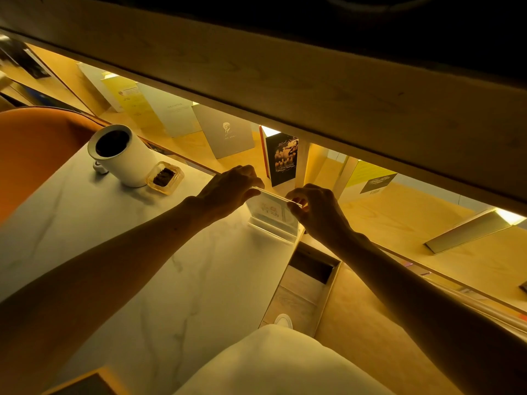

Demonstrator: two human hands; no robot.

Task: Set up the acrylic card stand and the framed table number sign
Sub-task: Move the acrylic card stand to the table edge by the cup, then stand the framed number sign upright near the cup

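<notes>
The acrylic card stand (272, 216) sits upright at the far right corner of the white marble surface (142, 266), its base just beside the edge where the surface drops away. My left hand (228, 191) pinches the stand's top left corner and my right hand (319, 212) pinches the top right, fingers (295, 208) narrow on the thin upper rim. A white cylindrical cup (119, 155) and a small clear dish (164, 177) stand well apart to the left, leaving bare marble between. Beyond the edge runs a lit wooden shelf (399, 223) of leaning books.
</notes>
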